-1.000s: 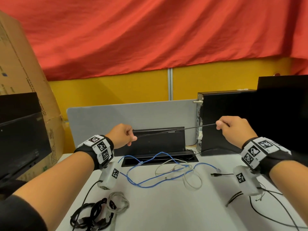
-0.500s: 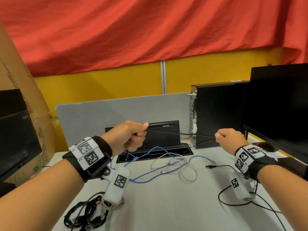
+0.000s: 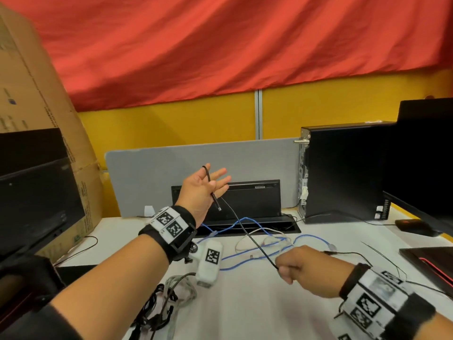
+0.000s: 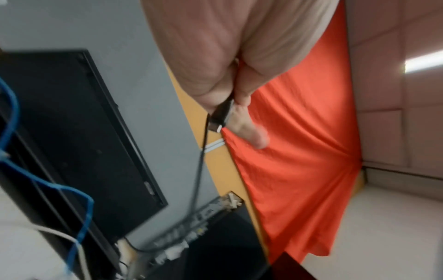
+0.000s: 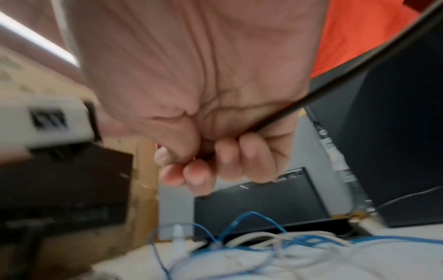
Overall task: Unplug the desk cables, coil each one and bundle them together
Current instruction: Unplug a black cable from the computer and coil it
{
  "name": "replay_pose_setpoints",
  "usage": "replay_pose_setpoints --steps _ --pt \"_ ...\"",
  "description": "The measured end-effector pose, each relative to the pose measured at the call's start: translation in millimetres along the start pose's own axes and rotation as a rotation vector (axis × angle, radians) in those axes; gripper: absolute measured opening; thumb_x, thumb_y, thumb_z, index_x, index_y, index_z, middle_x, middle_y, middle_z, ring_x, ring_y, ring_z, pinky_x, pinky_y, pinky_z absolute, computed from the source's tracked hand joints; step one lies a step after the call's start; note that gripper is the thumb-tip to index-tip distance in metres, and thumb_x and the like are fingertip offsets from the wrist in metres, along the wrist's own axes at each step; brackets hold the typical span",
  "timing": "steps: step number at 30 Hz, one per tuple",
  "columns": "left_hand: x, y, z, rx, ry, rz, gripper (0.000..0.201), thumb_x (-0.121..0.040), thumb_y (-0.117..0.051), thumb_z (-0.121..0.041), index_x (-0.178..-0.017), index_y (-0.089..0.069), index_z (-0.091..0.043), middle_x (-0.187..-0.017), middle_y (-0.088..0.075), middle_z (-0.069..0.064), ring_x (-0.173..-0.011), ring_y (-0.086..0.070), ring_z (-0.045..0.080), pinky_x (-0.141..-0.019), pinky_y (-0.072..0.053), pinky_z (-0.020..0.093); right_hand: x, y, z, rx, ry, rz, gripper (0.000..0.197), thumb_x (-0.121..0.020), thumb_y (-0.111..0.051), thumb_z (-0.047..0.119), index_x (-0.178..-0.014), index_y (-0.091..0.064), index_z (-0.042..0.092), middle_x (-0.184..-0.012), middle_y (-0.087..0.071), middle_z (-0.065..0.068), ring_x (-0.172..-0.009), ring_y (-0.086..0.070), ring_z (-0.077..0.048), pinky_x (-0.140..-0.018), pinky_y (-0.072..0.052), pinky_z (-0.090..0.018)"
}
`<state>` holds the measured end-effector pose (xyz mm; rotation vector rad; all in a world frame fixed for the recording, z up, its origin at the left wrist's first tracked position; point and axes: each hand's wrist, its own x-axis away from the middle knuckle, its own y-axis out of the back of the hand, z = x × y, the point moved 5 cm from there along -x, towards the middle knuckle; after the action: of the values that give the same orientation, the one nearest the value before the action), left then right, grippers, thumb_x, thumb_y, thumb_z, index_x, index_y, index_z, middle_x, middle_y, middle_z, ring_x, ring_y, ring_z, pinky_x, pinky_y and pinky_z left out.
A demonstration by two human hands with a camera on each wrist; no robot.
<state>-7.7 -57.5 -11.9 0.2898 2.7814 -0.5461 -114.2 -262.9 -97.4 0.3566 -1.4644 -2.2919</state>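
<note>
A thin black cable stretches taut between my two hands above the white desk. My left hand is raised in front of the grey divider with its fingers spread. The cable loops over those fingers, and the thumb pins it against the palm. The cable's plug hangs just below the hand. My right hand is lower and nearer, a fist gripping the cable. A blue cable and a white cable lie tangled on the desk under them.
Coiled black and grey cables lie at the desk's front left. An open black cable tray sits at the back, with a computer tower to its right. Monitors stand at both sides, and a cardboard box at the left.
My left hand has risen and spread its fingers, the cable now looped over them. My right hand has dropped toward the desk and moved left, pulling the cable down.
</note>
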Motion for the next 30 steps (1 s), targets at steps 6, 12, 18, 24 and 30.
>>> replay_pose_setpoints --steps 6,12,18,24,30 --pt "2.0 16.9 18.5 -0.255 0.085 0.002 0.058 -0.098 -0.031 0.013 -0.151 -0.022 -0.006 -0.133 -0.059 0.01 -0.122 -0.058 0.023 -0.094 -0.049 0.032 10.9 50.9 36.9 -0.301 0.167 -0.273 0.047 -0.095 -0.056 0.02 -0.055 -0.032 0.02 -0.054 -0.027 0.007 -0.051 -0.028 -0.006 -0.051 -0.026 -0.019" --pt "38.4 -19.7 32.3 -0.518 0.286 0.285 0.056 -0.094 -0.033 0.016 -0.146 -0.035 -0.005 -0.122 -0.066 0.017 -0.113 -0.064 0.029 -0.092 -0.047 0.039 10.6 96.7 32.4 -0.403 0.159 -0.587 0.044 -0.096 -0.053 0.026 -0.053 -0.046 0.019 -0.047 -0.034 0.01 -0.042 -0.032 -0.002 -0.045 -0.03 -0.01" --pt "82.2 -56.0 43.0 -0.419 0.475 0.639 0.057 -0.086 -0.026 0.024 -0.134 -0.048 0.002 -0.104 -0.069 0.027 -0.091 -0.07 0.038 -0.086 -0.048 0.042 -7.6 110.2 -11.6 -0.385 -0.005 -0.865 0.038 -0.097 -0.051 0.028 -0.067 -0.057 0.005 -0.044 -0.036 0.011 -0.041 -0.035 -0.002 -0.049 -0.032 -0.021" --pt "88.4 -69.6 48.5 -0.013 0.496 0.584 0.061 -0.073 -0.029 0.008 -0.128 -0.056 0.005 -0.051 -0.039 0.002 -0.044 -0.03 0.011 -0.101 -0.041 0.064 -27.7 68.5 -44.5 -0.302 -0.188 -0.81 0.041 -0.098 -0.046 0.034 -0.062 -0.055 0.017 -0.053 -0.045 0.007 -0.051 -0.043 -0.005 -0.056 -0.033 -0.026" --pt "84.8 -63.4 55.6 0.173 0.481 0.422 0.037 -0.1 -0.034 -0.009 -0.127 -0.05 0.01 -0.052 -0.028 0.002 -0.041 -0.027 0.009 -0.098 -0.044 0.063 -43.7 7.0 -33.3 -0.261 -0.206 -0.451 0.043 -0.101 -0.038 0.03 -0.062 -0.051 0.018 -0.064 -0.051 0.002 -0.064 -0.047 -0.015 -0.063 -0.038 -0.031"
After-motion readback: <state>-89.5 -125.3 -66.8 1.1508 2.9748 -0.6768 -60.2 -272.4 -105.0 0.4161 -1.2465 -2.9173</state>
